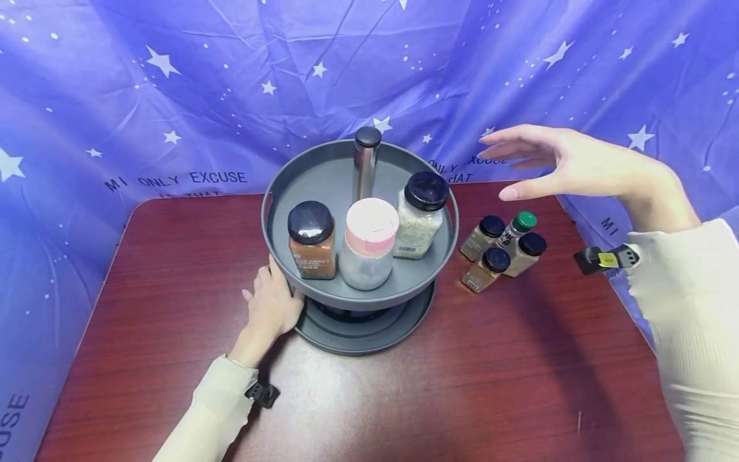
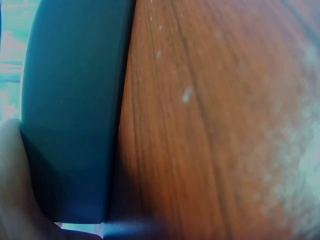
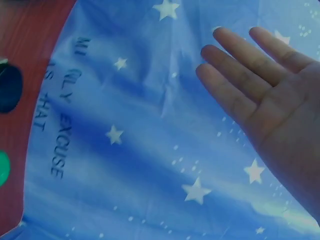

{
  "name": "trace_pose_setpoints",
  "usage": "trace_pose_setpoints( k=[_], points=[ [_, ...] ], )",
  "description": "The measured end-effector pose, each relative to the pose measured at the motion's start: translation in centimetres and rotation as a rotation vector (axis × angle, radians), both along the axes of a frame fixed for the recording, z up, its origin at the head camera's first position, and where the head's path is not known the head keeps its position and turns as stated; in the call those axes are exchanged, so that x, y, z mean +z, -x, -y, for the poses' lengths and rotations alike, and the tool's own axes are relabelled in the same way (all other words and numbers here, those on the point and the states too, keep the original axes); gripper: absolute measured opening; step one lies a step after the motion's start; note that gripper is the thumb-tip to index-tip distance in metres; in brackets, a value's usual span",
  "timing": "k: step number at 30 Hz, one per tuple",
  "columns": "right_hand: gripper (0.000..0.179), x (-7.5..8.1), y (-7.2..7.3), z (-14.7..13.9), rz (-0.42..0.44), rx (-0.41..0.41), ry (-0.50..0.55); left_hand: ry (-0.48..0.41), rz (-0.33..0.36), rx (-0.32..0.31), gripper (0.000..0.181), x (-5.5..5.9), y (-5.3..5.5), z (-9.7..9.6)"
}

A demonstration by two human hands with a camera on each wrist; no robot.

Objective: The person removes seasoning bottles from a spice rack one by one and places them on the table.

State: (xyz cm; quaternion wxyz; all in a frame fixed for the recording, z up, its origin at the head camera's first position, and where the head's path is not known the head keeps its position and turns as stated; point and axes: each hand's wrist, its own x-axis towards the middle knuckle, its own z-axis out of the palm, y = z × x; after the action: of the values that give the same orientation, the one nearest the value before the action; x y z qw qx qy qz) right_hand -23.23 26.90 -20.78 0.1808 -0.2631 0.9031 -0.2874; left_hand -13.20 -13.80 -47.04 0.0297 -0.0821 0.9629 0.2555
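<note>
A dark grey two-tier round spice rack (image 1: 358, 343) stands mid-table. My left hand (image 1: 274, 301) holds its lower tier at the left side, the fingers partly hidden under the upper tray. In the left wrist view, part of that hand (image 2: 15, 185) lies against the tray wall (image 2: 75, 110). On the upper tray are a jar of red-brown spice (image 1: 314, 250), a pink-lidded jar (image 1: 369, 247) and a black-lidded jar of pale contents (image 1: 417, 221). My right hand (image 1: 568, 160) is raised with nothing in it, fingers extended and spread in the right wrist view.
Below the right hand, several small spice jars stand grouped on the red-brown table, among them a green-capped one (image 1: 522, 224) and a black-lidded one (image 1: 484, 273). The rack's post (image 1: 365, 167) rises from the upper tray. A blue star-printed curtain (image 1: 219, 96) hangs behind.
</note>
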Motion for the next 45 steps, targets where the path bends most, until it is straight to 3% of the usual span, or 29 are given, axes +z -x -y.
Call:
trace_pose_setpoints(
  k=[10, 22, 28, 34, 45],
  points=[
    [0.069, 0.9, -1.7, 3.4, -0.037, 0.073, -0.072, -0.005, 0.009, 0.000, 0.090, 0.0, 0.0, -0.1],
    [0.071, 1.7, -2.2, 7.1, -0.051, 0.191, -0.051, -0.005, 0.008, -0.003, 0.090, 0.0, -0.1, -0.1],
    [0.068, 0.9, -2.0, 8.4, -0.037, 0.211, -0.056, -0.005, 0.008, 0.003, 0.090, 0.0, 0.0, -0.1],
    [0.066, 0.0, -2.2, 9.5, -0.100, 0.227, -0.088, -0.009, 0.020, 0.000, 0.089, 0.2, -0.1, 0.0],
    [0.059, -1.1, -2.2, 10.1, -0.085, 0.243, -0.039, -0.007, 0.029, 0.002, 0.088, 0.3, 0.0, 0.1]
  ],
)
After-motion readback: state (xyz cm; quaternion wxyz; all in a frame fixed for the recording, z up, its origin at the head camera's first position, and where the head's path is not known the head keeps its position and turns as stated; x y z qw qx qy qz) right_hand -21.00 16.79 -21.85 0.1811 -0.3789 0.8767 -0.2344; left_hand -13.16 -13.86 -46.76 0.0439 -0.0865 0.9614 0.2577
